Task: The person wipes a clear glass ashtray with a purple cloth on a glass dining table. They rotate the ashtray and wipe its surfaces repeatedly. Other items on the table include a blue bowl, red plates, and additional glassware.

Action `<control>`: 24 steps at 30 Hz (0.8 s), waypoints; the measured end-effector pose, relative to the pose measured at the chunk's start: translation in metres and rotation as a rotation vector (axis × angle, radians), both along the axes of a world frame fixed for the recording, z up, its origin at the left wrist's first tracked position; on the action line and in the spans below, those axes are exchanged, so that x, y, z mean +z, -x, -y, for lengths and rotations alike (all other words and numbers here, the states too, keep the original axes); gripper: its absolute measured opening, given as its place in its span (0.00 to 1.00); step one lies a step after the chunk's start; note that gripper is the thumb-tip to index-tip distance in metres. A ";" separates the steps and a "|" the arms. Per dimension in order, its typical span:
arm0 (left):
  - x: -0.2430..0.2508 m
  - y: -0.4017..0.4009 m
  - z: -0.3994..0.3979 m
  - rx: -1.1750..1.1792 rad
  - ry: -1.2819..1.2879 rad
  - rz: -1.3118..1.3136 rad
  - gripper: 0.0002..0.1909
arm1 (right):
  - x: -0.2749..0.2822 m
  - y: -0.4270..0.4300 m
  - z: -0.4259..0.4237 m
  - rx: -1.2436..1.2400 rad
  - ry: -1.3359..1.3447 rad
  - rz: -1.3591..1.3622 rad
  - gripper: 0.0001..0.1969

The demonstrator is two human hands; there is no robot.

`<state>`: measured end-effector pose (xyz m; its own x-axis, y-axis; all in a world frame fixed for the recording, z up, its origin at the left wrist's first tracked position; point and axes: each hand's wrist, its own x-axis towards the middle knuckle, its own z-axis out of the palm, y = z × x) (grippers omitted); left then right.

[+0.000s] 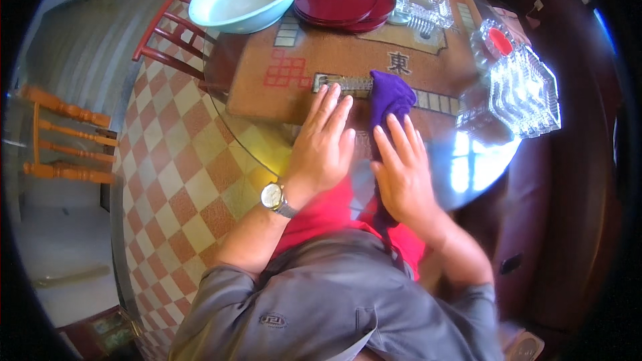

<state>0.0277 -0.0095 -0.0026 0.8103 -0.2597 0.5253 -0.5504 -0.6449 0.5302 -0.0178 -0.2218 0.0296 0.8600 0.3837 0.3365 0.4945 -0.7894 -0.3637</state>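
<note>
My left hand (326,138), with a wristwatch (272,195) on its wrist, is held flat above the near edge of a round glass-topped table, palm down and fingers extended. My right hand (404,170) is beside it, fingers spread, at the near part of a purple cloth (391,95). Whether its fingers touch the cloth cannot be told. The cloth lies bunched on the brown printed mat (331,50), and its dark tail hangs down past the table edge. Neither hand grips anything.
A light blue plastic basin (246,2), dark red round lids (336,0) and a square glass ashtray (424,0) stand at the far side. Stacked glass ashtrays (521,93) stand on the right. A red chair (170,35) and a wooden chair (70,135) are at the left.
</note>
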 end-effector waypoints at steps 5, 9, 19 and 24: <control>-0.001 -0.001 -0.002 -0.003 -0.001 0.010 0.28 | -0.005 -0.083 -0.013 0.091 -0.093 0.082 0.26; 0.001 -0.002 -0.003 0.006 -0.011 0.014 0.28 | -0.002 -0.145 -0.022 0.074 -0.101 0.023 0.21; 0.001 -0.003 -0.002 0.008 -0.004 0.029 0.28 | -0.035 -0.128 0.031 -0.151 -0.270 -0.019 0.24; -0.001 -0.003 -0.001 0.013 -0.002 0.016 0.28 | -0.030 -0.038 0.016 -0.272 -0.271 -0.104 0.28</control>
